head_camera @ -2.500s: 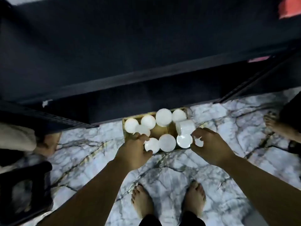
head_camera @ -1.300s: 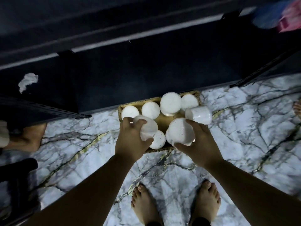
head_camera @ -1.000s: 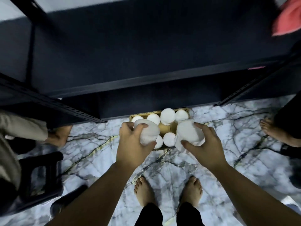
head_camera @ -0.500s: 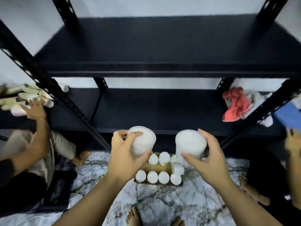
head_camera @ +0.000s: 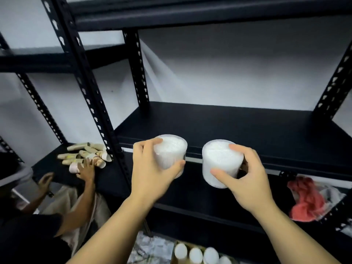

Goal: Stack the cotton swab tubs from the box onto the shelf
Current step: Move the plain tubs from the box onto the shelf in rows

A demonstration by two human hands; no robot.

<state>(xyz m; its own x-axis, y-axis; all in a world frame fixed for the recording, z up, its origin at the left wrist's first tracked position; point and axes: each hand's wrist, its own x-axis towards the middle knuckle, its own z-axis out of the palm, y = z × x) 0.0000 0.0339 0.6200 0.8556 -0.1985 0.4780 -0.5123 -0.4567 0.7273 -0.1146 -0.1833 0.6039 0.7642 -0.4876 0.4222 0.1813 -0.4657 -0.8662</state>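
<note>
Carrying step: left hand (head_camera: 150, 174) and right hand (head_camera: 245, 180) each have fingers gripping a tub (head_camera: 170, 152), at the shelf (head_camera: 238, 128) edge. Next: set both down upright, side by side.

You held two cotton swab tubs (head_camera: 170, 151) (head_camera: 222, 161), one per hand, in front of the black shelf (head_camera: 228, 126). Below the shelf, the box (head_camera: 177, 259) showed four more tubs (head_camera: 196, 254). Right of the shelf's lower board lay one red cloth (head_camera: 306, 201).

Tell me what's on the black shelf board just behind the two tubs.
Nothing shows on the shelf board; its visible surface is bare back to the wall. The left tub, right tub and both hands cover only its front edge.
</note>
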